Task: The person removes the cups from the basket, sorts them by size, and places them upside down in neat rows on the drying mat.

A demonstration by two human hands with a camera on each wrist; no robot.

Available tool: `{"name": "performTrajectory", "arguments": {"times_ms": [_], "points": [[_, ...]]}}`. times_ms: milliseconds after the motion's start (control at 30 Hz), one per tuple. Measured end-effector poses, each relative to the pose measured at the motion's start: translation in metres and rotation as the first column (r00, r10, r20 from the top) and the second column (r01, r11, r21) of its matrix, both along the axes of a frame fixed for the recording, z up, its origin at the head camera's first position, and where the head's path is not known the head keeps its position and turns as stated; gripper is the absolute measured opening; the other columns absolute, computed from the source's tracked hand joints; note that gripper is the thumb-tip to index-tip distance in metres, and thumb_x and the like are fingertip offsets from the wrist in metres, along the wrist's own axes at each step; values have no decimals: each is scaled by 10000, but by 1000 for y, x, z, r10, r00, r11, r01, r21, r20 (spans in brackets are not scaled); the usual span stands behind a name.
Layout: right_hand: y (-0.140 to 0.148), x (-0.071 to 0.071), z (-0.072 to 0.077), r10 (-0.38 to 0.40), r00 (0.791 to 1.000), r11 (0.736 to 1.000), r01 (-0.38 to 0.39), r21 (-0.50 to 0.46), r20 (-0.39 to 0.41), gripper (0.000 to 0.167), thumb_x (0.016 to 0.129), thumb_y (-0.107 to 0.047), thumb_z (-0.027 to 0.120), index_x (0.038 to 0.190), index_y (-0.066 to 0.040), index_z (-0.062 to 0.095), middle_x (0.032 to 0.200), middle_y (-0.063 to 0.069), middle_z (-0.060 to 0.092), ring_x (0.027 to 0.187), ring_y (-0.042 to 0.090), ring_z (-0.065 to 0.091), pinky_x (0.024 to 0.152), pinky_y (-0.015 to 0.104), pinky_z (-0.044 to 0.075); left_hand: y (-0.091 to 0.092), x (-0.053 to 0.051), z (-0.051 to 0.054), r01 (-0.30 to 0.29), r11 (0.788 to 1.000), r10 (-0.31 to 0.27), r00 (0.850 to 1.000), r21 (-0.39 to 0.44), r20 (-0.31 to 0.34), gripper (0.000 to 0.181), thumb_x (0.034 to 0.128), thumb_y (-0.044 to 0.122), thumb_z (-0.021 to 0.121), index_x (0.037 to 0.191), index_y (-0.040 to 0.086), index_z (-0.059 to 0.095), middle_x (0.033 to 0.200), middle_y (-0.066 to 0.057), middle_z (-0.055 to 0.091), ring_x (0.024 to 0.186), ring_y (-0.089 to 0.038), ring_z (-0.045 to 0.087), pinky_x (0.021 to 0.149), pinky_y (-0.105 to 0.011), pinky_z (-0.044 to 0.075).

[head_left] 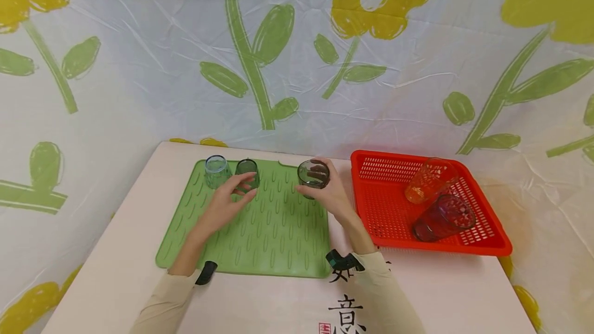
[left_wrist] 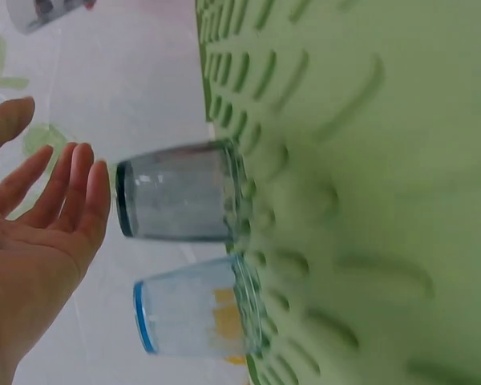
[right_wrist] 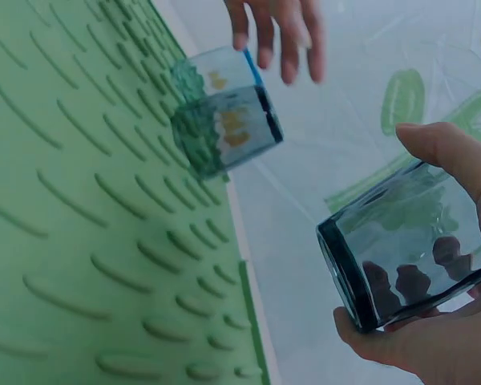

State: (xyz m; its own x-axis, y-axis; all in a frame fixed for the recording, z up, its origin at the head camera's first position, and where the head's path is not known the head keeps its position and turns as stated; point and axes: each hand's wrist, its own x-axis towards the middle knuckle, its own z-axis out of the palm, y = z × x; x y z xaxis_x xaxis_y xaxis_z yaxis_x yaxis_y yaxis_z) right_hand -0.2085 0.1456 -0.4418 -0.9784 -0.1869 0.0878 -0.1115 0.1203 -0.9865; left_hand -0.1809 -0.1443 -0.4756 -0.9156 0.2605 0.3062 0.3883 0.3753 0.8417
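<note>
The right hand [head_left: 331, 195] grips a dark-tinted glass [head_left: 313, 175] above the green ridged mat [head_left: 278, 241], near its back right corner; the right wrist view shows thumb and fingers around this glass [right_wrist: 413, 241]. At the mat's back left, a grey-tinted glass [left_wrist: 180, 192] and a blue-rimmed glass [left_wrist: 196, 309] stand upright side by side. The left hand [head_left: 227, 202] is beside the grey glass, its fingers relaxed and holding nothing. In the left wrist view, the left hand [left_wrist: 48, 216] has a small gap between its fingertips and the grey glass's rim.
A red perforated basket [head_left: 382, 244] sits to the right of the mat, with a clear glass [head_left: 424, 182] and a purple-tinted glass [head_left: 443, 218] leaning inside. Behind the table hangs a flowered cloth [head_left: 162, 81]. Black characters [head_left: 347, 313] mark the table's front part.
</note>
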Motion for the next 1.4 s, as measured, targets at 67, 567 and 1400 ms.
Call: {"name": "performTrajectory", "arguments": {"times_ms": [67, 567, 1400], "points": [[-4, 0, -3, 5, 1000, 1000, -5, -21, -6, 735, 812, -55, 874, 1429, -134, 483, 1387, 208, 529, 1258, 360, 566, 967, 396, 541, 7, 0, 1, 18, 1000, -18, 1000, 16, 14, 525, 996, 171, 712, 1475, 51, 533, 1350, -129, 606, 1179, -307, 598, 972, -506, 509], [-35, 11, -18, 59, 998, 996, -58, -70, 25, 732, 844, -73, 845, 1457, -122, 448, 1418, 187, 521, 1320, 351, 538, 1019, 443, 519, 45, -4, -9, 107, 990, -113, 992, 91, 63, 777, 900, 180, 826, 1551, 63, 419, 1466, -168, 495, 1336, -389, 492, 1097, -559, 418], [-49, 16, -27, 96, 993, 981, -83, -173, 70, 660, 894, -201, 815, 1475, -143, 506, 1452, 126, 550, 1351, 309, 511, 1100, 486, 430, 64, -1, -14, 58, 984, -78, 990, 168, 117, 833, 877, 189, 847, 1552, 94, 369, 1460, -153, 513, 1322, -330, 531, 1048, -517, 480]]}}
